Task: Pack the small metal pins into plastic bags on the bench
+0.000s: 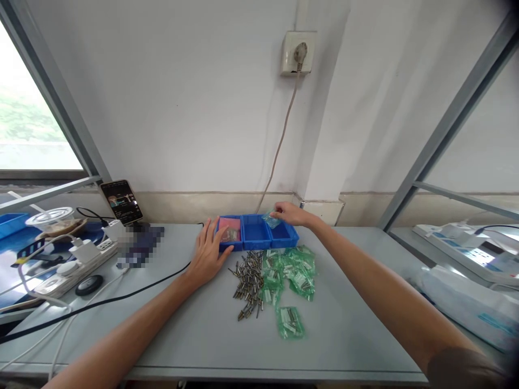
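My left hand (207,252) lies flat on the grey table (194,335), fingers spread, its fingertips touching the left end of a blue three-compartment tray (256,233). My right hand (290,214) reaches over the tray's right compartment and pinches a small clear green bag (271,219). The left compartment holds a pink packet (229,228). In front of the tray lie a heap of small metal pins (248,282) and several filled green bags (292,271). One bag (289,322) lies apart, nearer to me.
At the left stand a phone on a holder (121,202), a white power strip (77,262) with chargers, and a black cable (101,301) crossing the table. A wall socket (298,53) with a cord is above. White packages (466,302) lie at the right.
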`<state>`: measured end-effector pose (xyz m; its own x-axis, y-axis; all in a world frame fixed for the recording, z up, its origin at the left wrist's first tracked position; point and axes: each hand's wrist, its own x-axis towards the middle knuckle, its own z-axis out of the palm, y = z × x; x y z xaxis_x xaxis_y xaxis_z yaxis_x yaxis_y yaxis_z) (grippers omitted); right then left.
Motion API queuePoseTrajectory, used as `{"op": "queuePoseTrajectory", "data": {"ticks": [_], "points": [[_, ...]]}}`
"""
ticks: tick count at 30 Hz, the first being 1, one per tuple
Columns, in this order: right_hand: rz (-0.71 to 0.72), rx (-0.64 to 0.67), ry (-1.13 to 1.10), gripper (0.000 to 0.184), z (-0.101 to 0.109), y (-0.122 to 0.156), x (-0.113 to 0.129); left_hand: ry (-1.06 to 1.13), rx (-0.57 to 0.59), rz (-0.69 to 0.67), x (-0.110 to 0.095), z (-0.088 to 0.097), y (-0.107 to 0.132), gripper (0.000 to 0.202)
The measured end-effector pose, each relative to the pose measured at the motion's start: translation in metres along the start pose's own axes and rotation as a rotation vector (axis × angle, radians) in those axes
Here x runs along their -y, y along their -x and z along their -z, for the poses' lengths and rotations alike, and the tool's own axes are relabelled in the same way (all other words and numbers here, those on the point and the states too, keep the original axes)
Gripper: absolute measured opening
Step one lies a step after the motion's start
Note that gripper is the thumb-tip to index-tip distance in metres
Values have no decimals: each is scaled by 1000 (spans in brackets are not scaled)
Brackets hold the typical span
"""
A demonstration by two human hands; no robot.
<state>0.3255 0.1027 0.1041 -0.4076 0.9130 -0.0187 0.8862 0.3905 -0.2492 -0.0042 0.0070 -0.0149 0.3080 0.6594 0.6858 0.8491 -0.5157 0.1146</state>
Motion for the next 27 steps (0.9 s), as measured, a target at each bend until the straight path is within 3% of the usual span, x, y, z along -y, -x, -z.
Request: {"op": "queuePoseTrajectory", "data": {"ticks": [3,7,13,15,18,23,27], "points": [[-54,8,-24,37,-5,9,-20,14,-27,-49,-5,7,-1,54],[-70,8,-35,37,-20,16,-28,92,-24,-176,-10,18,2,41],[-35,-110,9,36,-41,30,-21,292,236,-364,-24,27,9,33],[0,-173,11,25,-47,39,-19,317,343,-343,-32,32,11,39],[40,-264,11,25,-55,52,-20,367,468,-288,-44,42,15,54],[73,-384,10,24,-63,55,-26,365,589,-159,-57,47,27,94],[88,-463,-29,21,-66,51,-27,346,597,-187,-65,38,37,108]]}}
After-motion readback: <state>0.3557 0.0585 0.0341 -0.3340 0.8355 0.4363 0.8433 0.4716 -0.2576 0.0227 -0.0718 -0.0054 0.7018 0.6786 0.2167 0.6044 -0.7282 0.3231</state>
